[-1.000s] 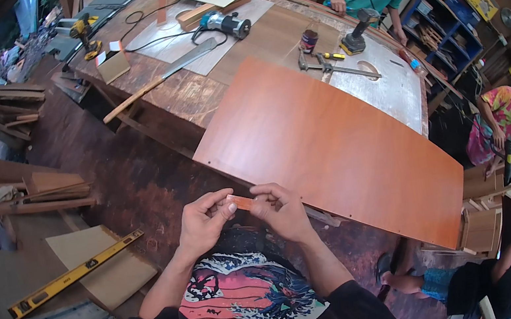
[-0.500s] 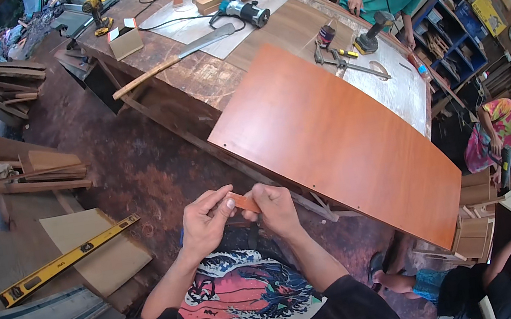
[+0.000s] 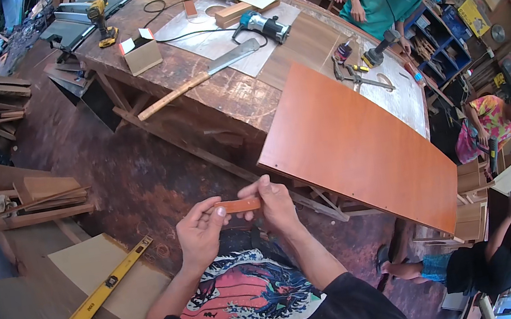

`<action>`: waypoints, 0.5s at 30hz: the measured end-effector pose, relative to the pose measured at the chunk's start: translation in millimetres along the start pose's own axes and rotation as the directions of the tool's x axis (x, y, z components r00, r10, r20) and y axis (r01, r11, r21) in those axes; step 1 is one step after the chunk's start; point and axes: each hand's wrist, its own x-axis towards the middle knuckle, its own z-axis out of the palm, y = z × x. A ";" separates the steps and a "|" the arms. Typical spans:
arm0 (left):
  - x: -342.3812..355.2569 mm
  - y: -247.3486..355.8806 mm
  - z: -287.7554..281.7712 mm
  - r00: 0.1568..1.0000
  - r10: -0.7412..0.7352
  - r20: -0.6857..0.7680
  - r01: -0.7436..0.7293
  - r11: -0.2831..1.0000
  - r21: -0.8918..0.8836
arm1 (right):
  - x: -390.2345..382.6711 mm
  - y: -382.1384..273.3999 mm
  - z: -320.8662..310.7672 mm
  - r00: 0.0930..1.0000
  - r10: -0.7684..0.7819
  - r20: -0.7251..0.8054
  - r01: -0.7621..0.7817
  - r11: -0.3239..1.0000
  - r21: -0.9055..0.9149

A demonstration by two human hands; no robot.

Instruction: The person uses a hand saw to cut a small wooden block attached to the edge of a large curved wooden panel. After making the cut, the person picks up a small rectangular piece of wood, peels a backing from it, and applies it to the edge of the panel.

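Note:
Both of my hands hold a small reddish-brown wood strip (image 3: 239, 206) in front of my chest, lying roughly level. My left hand (image 3: 201, 230) pinches its left end between thumb and fingers. At the other end, my right hand (image 3: 276, 204) grips it with fingers curled. To the right of my hands a large reddish-brown panel (image 3: 361, 149) sticks out over the workbench's near edge. Small dark holes show along its near edge.
On the workbench (image 3: 212, 99) lie a long wood-handled blade (image 3: 190, 82), a blue trim router (image 3: 261, 26), a cordless drill (image 3: 102, 22), a small open box (image 3: 141, 52) and a clamp (image 3: 363, 80). A yellow spirit level (image 3: 94, 304) rests at left. Several people work beyond and to the right.
The wood strip has turned from slanted to nearly level, and more of it shows between my hands. My view has shifted, so the panel now appears farther right.

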 end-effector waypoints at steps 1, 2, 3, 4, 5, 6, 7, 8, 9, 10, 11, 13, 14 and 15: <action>3.5 0.3 -11.7 1.000 -0.003 0.002 0.003 1.000 -0.002 | 4.0 3.2 11.1 0.997 -0.075 -0.020 0.077 0.992 0.102; 7.5 -1.1 -23.6 1.000 0.002 -0.022 -0.003 0.999 -0.049 | 7.4 3.8 21.9 0.988 -0.148 -0.048 0.154 0.967 0.201; 10.3 -1.2 -33.7 0.999 0.006 -0.045 -0.010 0.995 -0.095 | 6.4 0.3 28.6 0.980 -0.199 0.007 0.198 0.978 0.063; 11.5 1.9 -41.7 0.999 0.002 -0.039 -0.005 0.995 -0.096 | 8.9 3.6 36.7 0.980 -0.198 0.000 0.197 0.978 0.064; 11.7 6.0 -48.3 0.999 -0.024 -0.027 0.022 0.997 -0.068 | 11.1 9.3 44.1 0.977 -0.213 -0.006 0.213 0.977 -0.032; 11.8 9.6 -54.6 0.999 -0.049 -0.015 0.048 0.998 -0.039 | 12.9 13.1 51.9 0.973 -0.229 -0.011 0.226 0.966 -0.127; 11.5 11.9 -59.8 0.999 -0.053 -0.008 0.053 0.998 -0.040 | 16.7 12.8 60.7 0.955 -0.293 -0.036 0.286 0.950 -0.126; 10.9 13.8 -64.3 1.000 -0.014 -0.001 0.014 0.999 -0.029 | 19.8 12.0 68.7 0.955 -0.292 -0.043 0.285 0.950 -0.128; 9.8 14.7 -68.2 1.000 0.026 0.007 -0.026 1.000 -0.018 | 22.6 10.8 75.7 0.968 -0.234 -0.089 0.212 0.956 -0.201; 7.6 13.4 -72.7 1.000 0.024 0.013 -0.024 0.999 -0.021 | 26.3 8.0 79.7 0.974 -0.179 -0.138 0.137 0.953 -0.269; 4.2 10.8 -78.5 0.982 0.187 0.022 -0.187 0.963 0.194 | 33.5 6.1 79.2 0.973 -0.179 -0.143 0.135 0.953 -0.272; 3.6 12.9 -85.8 0.939 0.339 0.062 -0.335 0.856 0.394 | 53.3 9.8 69.4 0.958 -0.036 -0.283 0.030 0.999 -0.028; 5.6 19.4 -87.4 0.858 0.504 0.099 -0.488 0.740 0.462 | 60.6 14.1 57.4 0.950 -0.061 -0.306 0.067 0.998 0.008; 8.8 22.7 -88.7 0.748 0.647 0.148 -0.614 0.592 0.521 | 61.8 18.2 49.4 0.955 -0.126 -0.269 0.147 0.987 0.061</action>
